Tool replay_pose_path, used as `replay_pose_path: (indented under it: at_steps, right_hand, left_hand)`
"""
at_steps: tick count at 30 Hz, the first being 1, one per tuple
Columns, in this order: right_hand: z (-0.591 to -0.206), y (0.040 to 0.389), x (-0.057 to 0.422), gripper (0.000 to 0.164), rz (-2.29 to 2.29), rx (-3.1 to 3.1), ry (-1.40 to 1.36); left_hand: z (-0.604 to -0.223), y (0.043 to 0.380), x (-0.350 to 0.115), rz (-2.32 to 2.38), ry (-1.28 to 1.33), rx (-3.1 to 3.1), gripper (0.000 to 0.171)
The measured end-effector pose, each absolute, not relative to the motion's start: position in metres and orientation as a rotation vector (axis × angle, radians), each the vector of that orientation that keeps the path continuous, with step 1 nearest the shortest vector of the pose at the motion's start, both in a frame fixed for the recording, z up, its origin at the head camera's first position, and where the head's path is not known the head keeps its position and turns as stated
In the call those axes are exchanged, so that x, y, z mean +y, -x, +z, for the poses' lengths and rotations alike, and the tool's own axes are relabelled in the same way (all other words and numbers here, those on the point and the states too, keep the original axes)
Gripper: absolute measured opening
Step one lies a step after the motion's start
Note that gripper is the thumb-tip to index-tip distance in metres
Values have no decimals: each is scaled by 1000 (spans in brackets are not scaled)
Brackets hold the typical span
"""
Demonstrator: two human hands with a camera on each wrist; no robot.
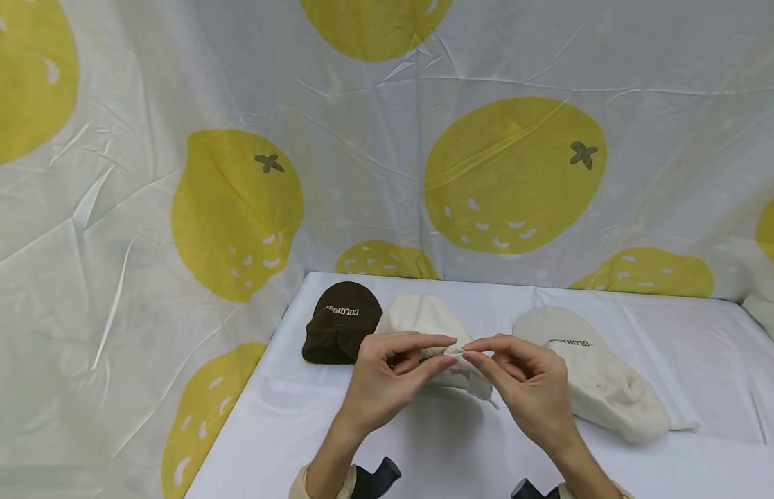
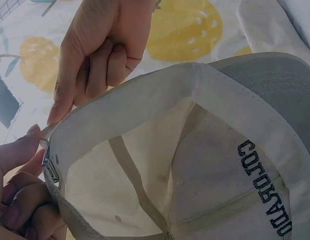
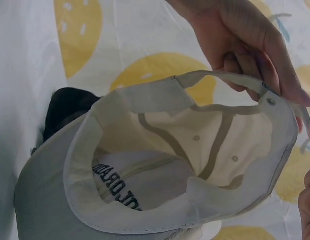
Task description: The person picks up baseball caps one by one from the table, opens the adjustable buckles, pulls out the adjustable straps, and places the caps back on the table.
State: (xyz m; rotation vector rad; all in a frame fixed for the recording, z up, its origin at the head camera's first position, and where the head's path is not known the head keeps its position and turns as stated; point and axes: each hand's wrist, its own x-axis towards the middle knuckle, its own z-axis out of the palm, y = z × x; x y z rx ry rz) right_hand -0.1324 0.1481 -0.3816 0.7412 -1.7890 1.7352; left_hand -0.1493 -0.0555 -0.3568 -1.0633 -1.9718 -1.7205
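Note:
Both hands are raised over the table at the back of a cream baseball cap [image 1: 420, 315], its COLORADO lettering [image 2: 264, 187] visible inside the crown in the left wrist view. Thumb and index finger of the left hand [image 1: 387, 378] pinch one part of the back strap [image 1: 454, 351]. The right hand [image 1: 536, 384] pinches the strap from the other side, fingertips close to the left's. A metal buckle [image 2: 51, 165] sits on the strap by the fingers. The cap's brim [image 3: 50, 185] points away from the strap; the hands partly hide the crown in the head view.
A dark brown cap [image 1: 343, 322] lies on the white-covered table [image 1: 287, 416] at left. A beige cap [image 1: 601, 371] lies at right with its strap end trailing. A lemon-print curtain [image 1: 362, 173] hangs behind and along the left side.

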Motion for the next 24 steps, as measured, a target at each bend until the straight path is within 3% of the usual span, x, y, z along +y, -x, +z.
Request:
replay_pose_path:
  at_steps: [13,24]
  right_hand:
    - [-381,130,148,31,1755,-1831,-719]
    - [-377,128,150,18,1795,-1992,-556]
  left_hand:
    - [-357,147,-53,-1814,1011,-1979,7]
    - [-357,147,-53,-1818,1004,-1982,9]
